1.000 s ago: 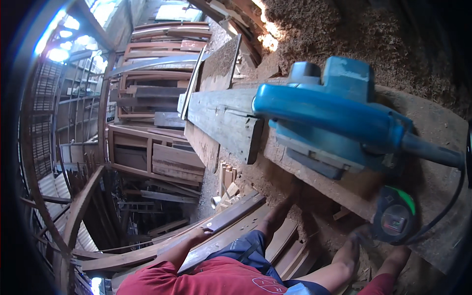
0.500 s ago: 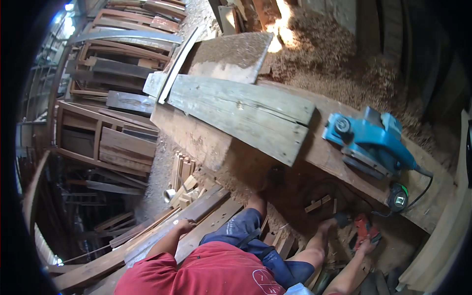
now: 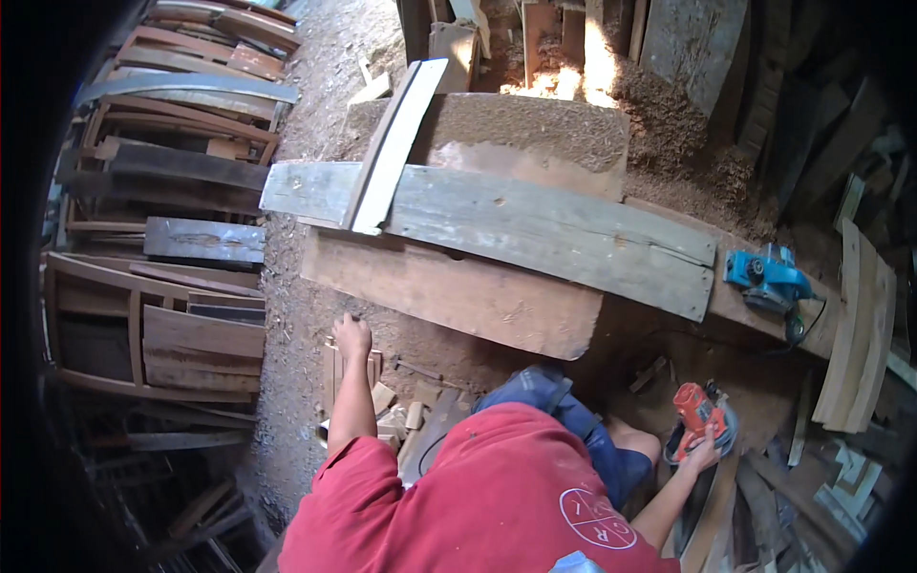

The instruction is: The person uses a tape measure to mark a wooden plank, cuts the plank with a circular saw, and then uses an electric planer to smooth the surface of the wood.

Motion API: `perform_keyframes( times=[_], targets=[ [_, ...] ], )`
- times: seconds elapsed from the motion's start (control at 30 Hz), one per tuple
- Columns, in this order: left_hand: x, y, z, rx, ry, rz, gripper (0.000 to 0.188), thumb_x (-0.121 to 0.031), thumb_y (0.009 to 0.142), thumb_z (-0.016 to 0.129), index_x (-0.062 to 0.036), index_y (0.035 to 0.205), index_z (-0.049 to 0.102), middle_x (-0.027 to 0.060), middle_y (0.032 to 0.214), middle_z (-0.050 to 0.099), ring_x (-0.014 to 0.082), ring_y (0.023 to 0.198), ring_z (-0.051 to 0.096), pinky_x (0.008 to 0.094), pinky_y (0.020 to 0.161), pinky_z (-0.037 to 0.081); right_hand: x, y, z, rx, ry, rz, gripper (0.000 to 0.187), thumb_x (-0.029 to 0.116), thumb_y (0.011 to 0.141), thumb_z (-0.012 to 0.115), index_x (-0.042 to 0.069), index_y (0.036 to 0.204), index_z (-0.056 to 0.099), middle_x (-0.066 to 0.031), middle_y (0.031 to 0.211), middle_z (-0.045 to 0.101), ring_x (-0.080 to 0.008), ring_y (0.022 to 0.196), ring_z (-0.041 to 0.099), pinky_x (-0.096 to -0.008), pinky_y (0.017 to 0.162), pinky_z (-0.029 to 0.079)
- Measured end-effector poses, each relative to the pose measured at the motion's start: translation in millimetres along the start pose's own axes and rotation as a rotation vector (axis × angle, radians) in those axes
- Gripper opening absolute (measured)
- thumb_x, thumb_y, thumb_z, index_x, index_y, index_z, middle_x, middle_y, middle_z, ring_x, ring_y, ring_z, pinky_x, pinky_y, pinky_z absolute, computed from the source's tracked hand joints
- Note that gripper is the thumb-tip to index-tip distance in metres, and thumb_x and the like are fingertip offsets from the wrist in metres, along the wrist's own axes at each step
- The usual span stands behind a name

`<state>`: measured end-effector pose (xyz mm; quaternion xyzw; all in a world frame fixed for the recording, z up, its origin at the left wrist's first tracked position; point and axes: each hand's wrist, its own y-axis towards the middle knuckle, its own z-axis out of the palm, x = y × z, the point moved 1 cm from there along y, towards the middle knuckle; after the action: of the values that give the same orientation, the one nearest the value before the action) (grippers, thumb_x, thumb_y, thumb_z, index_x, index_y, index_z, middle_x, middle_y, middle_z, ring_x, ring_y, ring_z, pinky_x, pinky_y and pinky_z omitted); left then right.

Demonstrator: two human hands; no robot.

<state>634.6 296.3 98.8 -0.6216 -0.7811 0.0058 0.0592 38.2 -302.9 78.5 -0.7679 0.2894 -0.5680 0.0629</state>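
My right hand [image 3: 704, 453] grips a red power tool [image 3: 699, 409] with a grey rounded guard or base, low at the right; its exact kind is hard to make out. Stretched forward over the ground, my left hand [image 3: 352, 336] has its fingers curled together, and whatever they may hold is too small to tell. Beyond the left hand, a long weathered grey plank [image 3: 544, 222] lies across a wooden work surface [image 3: 449, 291]. A narrow pale-faced strip [image 3: 394, 153] rests crosswise on the plank near its left end. Past the right end sits a blue electric planer [image 3: 767, 277].
Stacked boards and frames [image 3: 196, 329] line the left side. Offcuts [image 3: 390, 411] lie near my left arm. Shavings [image 3: 688, 129] heap up behind the bench. Curved boards [image 3: 855, 329] and loose scraps fill the right. A cord [image 3: 820, 315] trails from the planer.
My view has shifted, bringing the whole plank and strip into sight and the planer farther right. My left hand has come forward off the lumber beside me. The red tool stays in my right hand.
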Motion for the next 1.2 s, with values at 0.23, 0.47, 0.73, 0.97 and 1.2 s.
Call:
perform_keyframes(
  times=[0.23, 0.47, 0.73, 0.97, 1.2],
  targets=[
    [7.4, 145.9, -35.2, -0.264, -0.077, 0.246, 0.041, -0.011, 0.083, 0.07, -0.0069, 0.123, 0.062, 0.0228, 0.127, 0.061, 0.0431, 0.123, 0.054, 0.0517, 0.11, 0.043, 42.7, -161.2, 8.7, 0.143, -0.005, -0.077, 0.026, 0.005, 0.091, 0.077, 0.004, 0.115, 0.07, -0.0005, 0.074, 0.063, -0.0098, 0.055, 0.056, -0.0272, 0.048, 0.045],
    [-52.3, 240.1, -96.8, -0.047, -0.208, 1.01, 0.082, -0.051, 0.092, 0.075, -0.0189, 0.161, 0.043, 0.0256, 0.159, 0.041, 0.0458, 0.152, 0.031, 0.0549, 0.126, 0.029, 6.7, -334.5, 13.2, 0.095, 0.078, -0.014, 0.02, 0.004, 0.094, 0.073, 0.005, 0.114, 0.07, 0.0036, 0.073, 0.056, -0.0069, 0.053, 0.048, -0.0237, 0.05, 0.043],
    [-87.1, 322.2, -95.7, 0.188, 0.137, 1.564, 0.106, -0.082, 0.081, 0.067, -0.0379, 0.168, 0.026, 0.0267, 0.173, 0.016, 0.0504, 0.16, 0.011, 0.0635, 0.13, 0.015, -34.5, -543.4, 48.3, -0.027, 0.149, 0.084, 0.013, 0.008, 0.097, 0.071, 0.006, 0.11, 0.068, 0.0048, 0.07, 0.053, -0.0048, 0.053, 0.046, -0.022, 0.047, 0.039],
    [-101.5, 372.1, -85.7, 0.162, 0.079, 1.865, 0.104, -0.083, 0.077, 0.064, -0.0365, 0.165, 0.036, 0.0267, 0.172, 0.019, 0.0514, 0.159, 0.011, 0.0641, 0.131, 0.003, -29.8, -689.1, 126.1, -0.075, 0.048, 0.005, 0.02, 0.007, 0.098, 0.072, 0.001, 0.117, 0.071, 0.0036, 0.069, 0.056, -0.0051, 0.054, 0.048, -0.0234, 0.048, 0.037],
    [-105.4, 378.9, -66.5, 0.093, -0.053, 1.887, 0.097, -0.082, 0.078, 0.06, -0.0409, 0.163, 0.04, 0.0212, 0.172, 0.023, 0.0468, 0.16, 0.014, 0.0645, 0.13, 0.001, -20.1, -778.2, 208.0, -0.062, 0.049, -0.086, 0.026, 0.006, 0.098, 0.072, -0.002, 0.123, 0.069, 0.0026, 0.079, 0.061, -0.0041, 0.058, 0.049, -0.022, 0.051, 0.038]
  ],
)
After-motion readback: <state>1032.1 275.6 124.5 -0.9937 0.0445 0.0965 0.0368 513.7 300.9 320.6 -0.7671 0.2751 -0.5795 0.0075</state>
